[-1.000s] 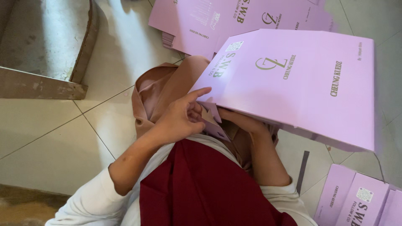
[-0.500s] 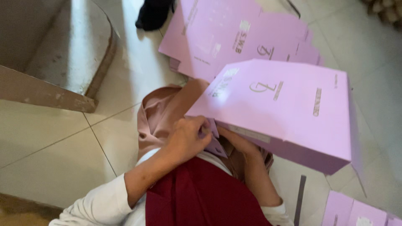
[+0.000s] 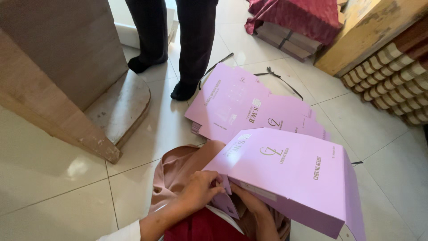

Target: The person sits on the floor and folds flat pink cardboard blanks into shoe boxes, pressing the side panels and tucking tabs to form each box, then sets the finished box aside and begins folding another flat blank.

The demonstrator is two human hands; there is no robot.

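A folded pink cardboard box rests on my lap, its printed top facing up. My left hand pinches a small flap at the box's near-left corner. My right hand lies under the box's near edge, mostly hidden, touching the same flap area. A stack of flat pink box blanks lies on the tiled floor just beyond the box.
Another person's dark-trousered legs stand on the floor beyond the stack. A big brown cardboard slab leans at the left. Rolled corrugated bundles and a wooden box sit at the right; a maroon cloth covers boxes at the back.
The view has tilted up, bringing the standing legs and the back of the room into sight. The box and both hands keep much the same pose at the near-left flap.
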